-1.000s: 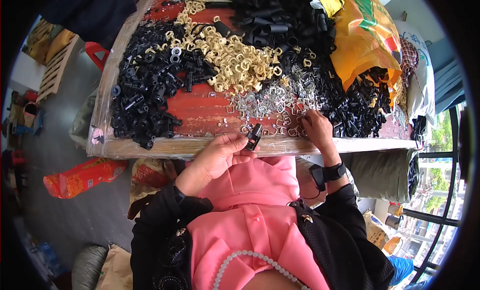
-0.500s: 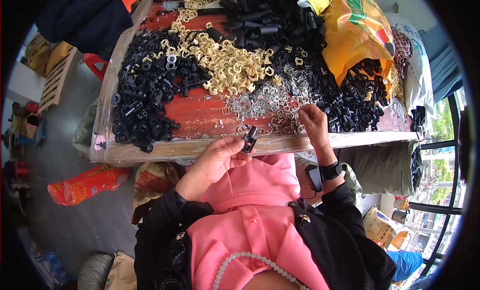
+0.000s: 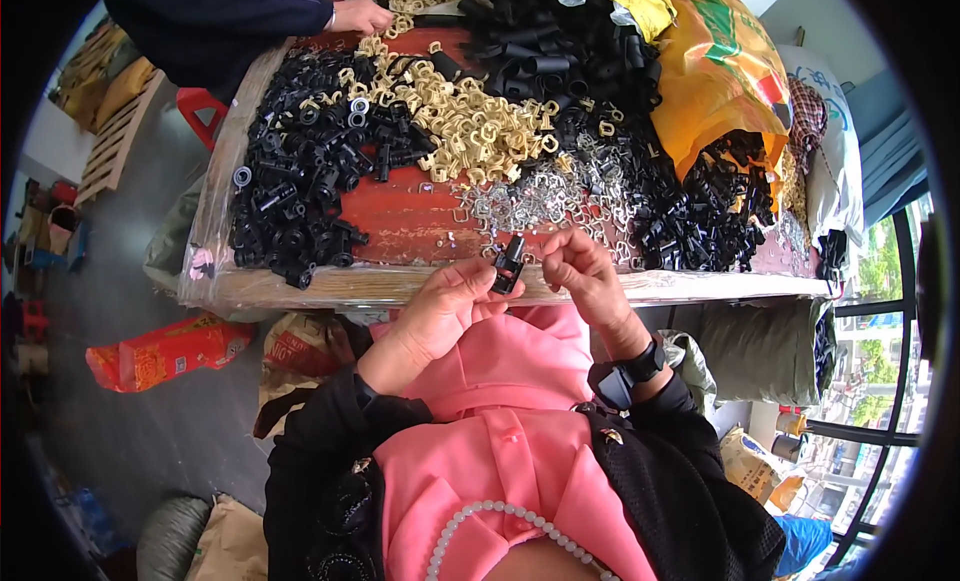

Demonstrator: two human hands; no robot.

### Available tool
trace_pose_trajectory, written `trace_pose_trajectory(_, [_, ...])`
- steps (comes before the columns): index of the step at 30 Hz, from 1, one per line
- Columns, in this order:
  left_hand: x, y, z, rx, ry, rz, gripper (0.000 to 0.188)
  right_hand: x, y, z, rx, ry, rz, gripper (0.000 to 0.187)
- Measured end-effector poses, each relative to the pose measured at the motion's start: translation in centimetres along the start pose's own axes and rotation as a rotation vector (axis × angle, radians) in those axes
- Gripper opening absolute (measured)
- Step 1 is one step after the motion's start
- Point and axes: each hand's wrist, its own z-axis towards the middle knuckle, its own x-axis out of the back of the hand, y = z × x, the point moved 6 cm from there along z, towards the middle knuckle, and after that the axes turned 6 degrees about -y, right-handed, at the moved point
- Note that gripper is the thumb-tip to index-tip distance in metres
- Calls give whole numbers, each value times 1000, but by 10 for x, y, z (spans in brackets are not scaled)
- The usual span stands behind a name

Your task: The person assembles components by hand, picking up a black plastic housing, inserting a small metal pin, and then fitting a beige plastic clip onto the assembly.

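Note:
My left hand [image 3: 445, 309] pinches a black plastic fitting [image 3: 510, 261] with a narrow tubular end pointing up, just over the table's front edge. Close to its right is my right hand [image 3: 592, 281], thumb and forefinger closed together; whatever they hold is too small to make out. Beyond both hands lies a scatter of small silver wire clips [image 3: 520, 206]. Behind the clips sits a heap of beige plastic rings [image 3: 470, 131]. Black fittings [image 3: 300, 181] are piled at the left, and more small black parts [image 3: 700, 216] at the right.
The red table [image 3: 400, 226] has a wooden front edge [image 3: 380, 287]. An orange sack [image 3: 715, 81] spills black parts at the right. Black tubes [image 3: 540, 56] lie at the back. A co-worker's hand [image 3: 360, 17] reaches in at the far left. A red bag [image 3: 165, 351] lies on the floor.
My right hand has come left from the clip pile to beside the fitting in my left hand. The co-worker's hand has come into view at the far left.

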Motion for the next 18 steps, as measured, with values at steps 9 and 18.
trace_pose_trajectory(9, [3, 5, 8, -44, -77, -30, 25, -20, 18, 12, -50, -159, 15, 12])
trace_pose_trajectory(18, [7, 2, 12, -21, -52, -85, 20, -26, -34, 7, 462, -177, -823, 29])
